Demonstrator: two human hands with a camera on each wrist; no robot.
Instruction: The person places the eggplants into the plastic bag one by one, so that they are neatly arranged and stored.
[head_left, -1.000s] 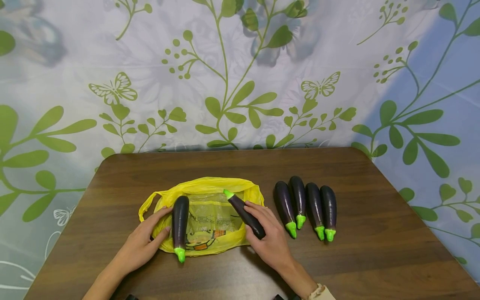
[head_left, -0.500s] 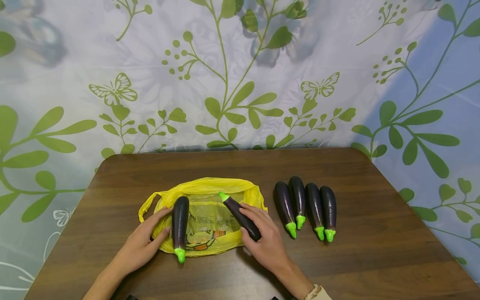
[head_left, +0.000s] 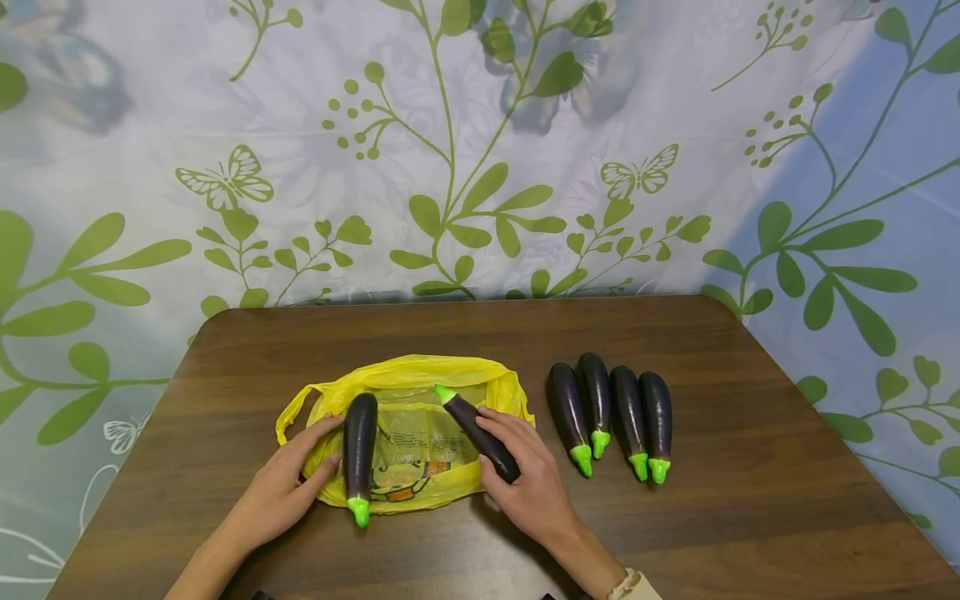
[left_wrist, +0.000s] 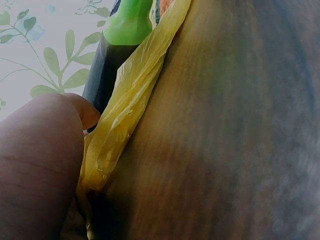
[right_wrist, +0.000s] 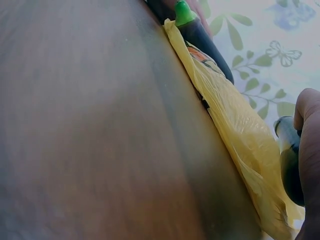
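My left hand (head_left: 277, 492) holds an eggplant (head_left: 360, 450) from its left side, with thumb and index fingertips against the dark skin; the other fingers are mostly hidden. Its bright green stem points toward me over the front rim of a yellow plastic bag (head_left: 442, 367). In the left wrist view my thumb (left_wrist: 89, 112) overlaps this eggplant (left_wrist: 102, 75) close by the bag's edge. Over the bag's right half, my right hand (head_left: 532, 475) grips a second eggplant (head_left: 480, 437) between thumb and fingers, tilted, green stem toward the far left.
Several more eggplants (head_left: 626, 417) lie side by side on the wooden table (head_left: 750, 517), right of the bag, stems toward me. One bag handle (head_left: 292, 412) loops out on the left. A leaf-patterned cloth (head_left: 525, 167) hangs behind the table's far edge.
My right hand has shifted slightly left with its eggplant, further over the bag. The left hand, its eggplant and the bag hold nearly the same position.
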